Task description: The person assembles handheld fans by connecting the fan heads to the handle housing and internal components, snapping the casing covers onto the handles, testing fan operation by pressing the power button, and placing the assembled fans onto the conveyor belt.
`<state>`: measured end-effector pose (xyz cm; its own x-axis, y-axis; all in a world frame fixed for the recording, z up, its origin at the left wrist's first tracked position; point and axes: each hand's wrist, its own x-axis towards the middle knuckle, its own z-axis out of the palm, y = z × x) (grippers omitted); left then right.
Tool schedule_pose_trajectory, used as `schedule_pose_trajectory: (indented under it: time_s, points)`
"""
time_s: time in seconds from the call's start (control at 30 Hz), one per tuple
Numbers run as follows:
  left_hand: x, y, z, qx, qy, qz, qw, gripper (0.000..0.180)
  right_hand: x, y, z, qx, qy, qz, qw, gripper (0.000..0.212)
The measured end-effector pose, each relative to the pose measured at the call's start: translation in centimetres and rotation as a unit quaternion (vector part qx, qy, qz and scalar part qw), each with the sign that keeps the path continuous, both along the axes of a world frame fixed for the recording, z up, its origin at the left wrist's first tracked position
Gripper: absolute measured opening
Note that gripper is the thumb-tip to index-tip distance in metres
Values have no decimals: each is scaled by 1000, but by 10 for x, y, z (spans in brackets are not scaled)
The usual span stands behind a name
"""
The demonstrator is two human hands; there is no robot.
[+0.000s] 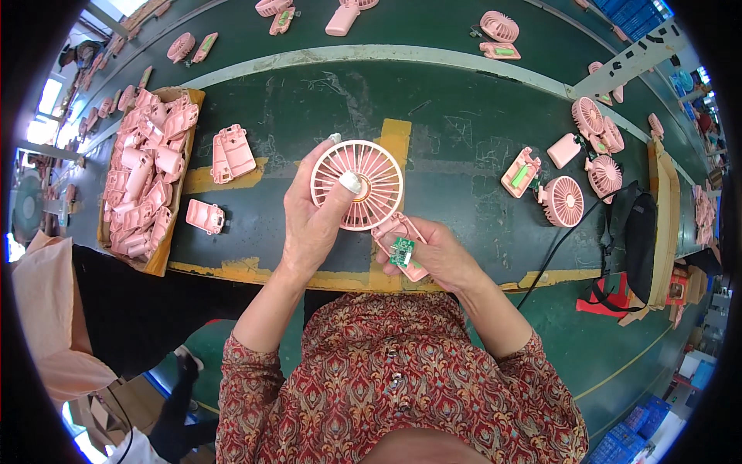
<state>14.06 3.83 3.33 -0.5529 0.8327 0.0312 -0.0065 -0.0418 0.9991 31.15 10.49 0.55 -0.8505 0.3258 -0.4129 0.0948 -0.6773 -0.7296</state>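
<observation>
Over the near part of the green table, my left hand is closed around the round grille of a pink handheld fan. Its thumb lies across the front, and white coverings wrap the thumb and a fingertip. Below the grille hangs the fan's opened handle shell, gripped by my right hand. A small green circuit board shows at this handle, close to my right fingers. Thin wires run near the joint between grille and handle. Some right fingertips are hidden behind the handle.
At the left stands a cardboard box filled with pink shells. Loose handle shells lie beside it. Several fans and a shell with a green battery sit at the right, near a black cable. More fan parts lie beyond the pale rail.
</observation>
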Motion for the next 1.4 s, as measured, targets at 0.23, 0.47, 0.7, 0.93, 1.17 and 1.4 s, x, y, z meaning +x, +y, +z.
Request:
schedule_pose_trajectory:
  time_s: [0.23,0.47,0.7,0.93,1.17,1.4]
  points:
    - [-3,1,-6,-3,-18,-24,1000,51,-2,-3,3,84,10,8,996,18]
    - [-10,2,-15,-22,170,-4,985,49,-7,-3,-9,118,-27,-19,992,20]
    - [15,-14,-12,23,422,-104,900,29,-15,5,-31,32,-80,-109,990,22]
    - [20,-12,-28,-4,414,-88,906,19,-18,6,-36,6,-76,-95,993,28]
    - [12,-16,-26,-136,303,-103,938,8,-13,10,-26,-78,-23,-98,992,39]
    - [13,-12,-25,-86,331,-98,934,7,-16,13,-26,-77,-36,-101,991,48]
